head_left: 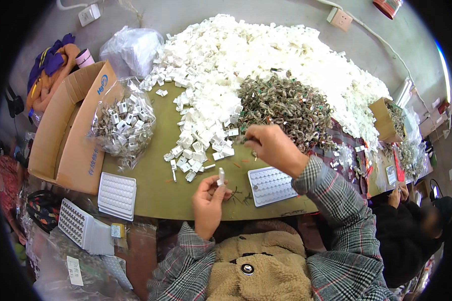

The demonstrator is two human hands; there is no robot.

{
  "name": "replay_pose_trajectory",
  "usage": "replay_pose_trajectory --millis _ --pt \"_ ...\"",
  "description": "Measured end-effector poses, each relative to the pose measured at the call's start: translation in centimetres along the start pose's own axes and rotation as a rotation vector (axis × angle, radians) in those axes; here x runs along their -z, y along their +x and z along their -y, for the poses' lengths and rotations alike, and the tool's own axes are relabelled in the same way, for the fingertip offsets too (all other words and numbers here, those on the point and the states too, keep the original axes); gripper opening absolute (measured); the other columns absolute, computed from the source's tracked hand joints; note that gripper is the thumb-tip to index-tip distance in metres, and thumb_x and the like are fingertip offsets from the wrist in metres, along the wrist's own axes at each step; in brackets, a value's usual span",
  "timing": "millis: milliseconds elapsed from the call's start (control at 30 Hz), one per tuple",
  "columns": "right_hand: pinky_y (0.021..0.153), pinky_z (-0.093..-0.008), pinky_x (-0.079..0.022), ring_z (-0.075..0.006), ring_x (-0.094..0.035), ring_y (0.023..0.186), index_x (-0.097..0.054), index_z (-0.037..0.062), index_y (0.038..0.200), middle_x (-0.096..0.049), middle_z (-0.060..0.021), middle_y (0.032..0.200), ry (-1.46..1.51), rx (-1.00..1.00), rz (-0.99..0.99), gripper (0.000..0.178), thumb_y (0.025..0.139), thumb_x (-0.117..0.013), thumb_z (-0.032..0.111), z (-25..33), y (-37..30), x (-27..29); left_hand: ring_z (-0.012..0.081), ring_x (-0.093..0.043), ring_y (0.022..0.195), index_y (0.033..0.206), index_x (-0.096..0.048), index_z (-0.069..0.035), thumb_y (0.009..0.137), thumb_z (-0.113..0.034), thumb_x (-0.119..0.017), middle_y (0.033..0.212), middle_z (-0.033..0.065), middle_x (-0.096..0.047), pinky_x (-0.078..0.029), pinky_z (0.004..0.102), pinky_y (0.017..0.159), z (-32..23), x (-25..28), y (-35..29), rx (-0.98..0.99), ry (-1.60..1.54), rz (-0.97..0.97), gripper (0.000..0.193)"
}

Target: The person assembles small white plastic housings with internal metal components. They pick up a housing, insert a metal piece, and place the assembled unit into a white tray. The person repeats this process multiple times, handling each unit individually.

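While our left hand (208, 203) pinches a white casing (221, 176) near the table's (153, 175) front edge, we should keep it steady. Our right hand (273, 145) curls by the dark pile (286, 108); whether it grips anything, we cannot tell. Toward the left edge, a clear bag (129, 156) holds white pieces beside a cardboard box (83, 150).

left grip (208, 204): holding white piece (221, 176) | right grip (276, 146): at grey-brown heap (289, 108), near edge | behind: white heap (266, 50)
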State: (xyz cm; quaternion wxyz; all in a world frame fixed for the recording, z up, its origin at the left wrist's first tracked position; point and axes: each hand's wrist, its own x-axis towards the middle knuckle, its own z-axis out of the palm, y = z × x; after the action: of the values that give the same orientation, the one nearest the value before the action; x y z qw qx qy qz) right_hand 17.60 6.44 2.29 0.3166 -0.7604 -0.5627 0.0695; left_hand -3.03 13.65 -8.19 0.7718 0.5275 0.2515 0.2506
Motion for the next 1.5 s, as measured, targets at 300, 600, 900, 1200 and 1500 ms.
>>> replay_pose_trajectory --millis 300,600,900,1200,1500 --pt "0.064 -0.0381 -0.054 -0.0315 -0.067 0.076 -0.064 0.0026 0.102 -0.064 -0.0128 0.091 -0.011 0.205 0.051 0.018 0.084 -0.066 0.0 2.5 -8.9 -0.1 0.016 -0.066 0.086 0.126 -0.052 0.003 0.105 -0.016 -0.049 0.109 0.0121 -0.065 -0.059 0.0275 0.066 -3.7 -0.9 -2.0 0.335 -0.599 0.36 0.029" --pt "0.066 -0.0383 -0.054 -0.0322 -0.066 0.078 -0.066 0.0021 0.103 -0.063 -0.0125 0.092 0.285 0.143 -0.21 0.023 0.081 -0.066 -0.006 -0.2 -13.4 0.5 0.0121 -0.064 0.082 0.123 -0.056 0.003 0.103 -0.015 -0.055 0.098 0.0063 -0.066 -0.054 0.0239 0.064 -2.8 -6.0 -2.1 0.338 -0.367 0.359 0.027" --pt "0.067 -0.0331 -0.054 -0.0252 -0.068 0.079 -0.066 -0.0008 0.1 -0.065 -0.0125 0.089 0.37 -0.002 -0.332 0.019 0.082 -0.069 -0.007 -2.7 -14.4 1.4 0.0095 -0.059 0.077 0.119 -0.059 0.001 0.101 -0.011 -0.055 0.096 0.0036 -0.065 -0.046 0.0226 0.062 -1.6 -9.0 -0.3 0.27 -0.323 0.159 0.021" --pt "0.066 -0.032 -0.053 -0.0171 -0.067 0.075 -0.064 -0.0031 0.106 -0.069 -0.0127 0.088 0.832 -0.213 -0.273 0.02 0.087 -0.067 0.001 -3.2 -13.1 0.5 0.0148 -0.064 0.082 0.115 -0.058 0.001 0.101 -0.007 -0.053 0.097 0.0077 -0.067 -0.055 0.0263 0.064 -2.3 -9.6 0.9 0.278 -0.355 0.173 0.017" --pt "0.059 -0.0255 -0.056 -0.0142 -0.068 0.069 -0.057 -0.0082 0.122 -0.068 -0.0115 0.086 1.098 -0.371 -0.139 0.025 0.098 -0.057 0.001 -3.6 -13.4 0.0 0.0135 -0.066 0.08 0.119 -0.059 0.005 0.098 -0.004 -0.058 0.101 0.008 -0.066 -0.054 0.0235 0.063 -1.4 -8.0 0.4 -0.015 -0.028 0.015 0.023"
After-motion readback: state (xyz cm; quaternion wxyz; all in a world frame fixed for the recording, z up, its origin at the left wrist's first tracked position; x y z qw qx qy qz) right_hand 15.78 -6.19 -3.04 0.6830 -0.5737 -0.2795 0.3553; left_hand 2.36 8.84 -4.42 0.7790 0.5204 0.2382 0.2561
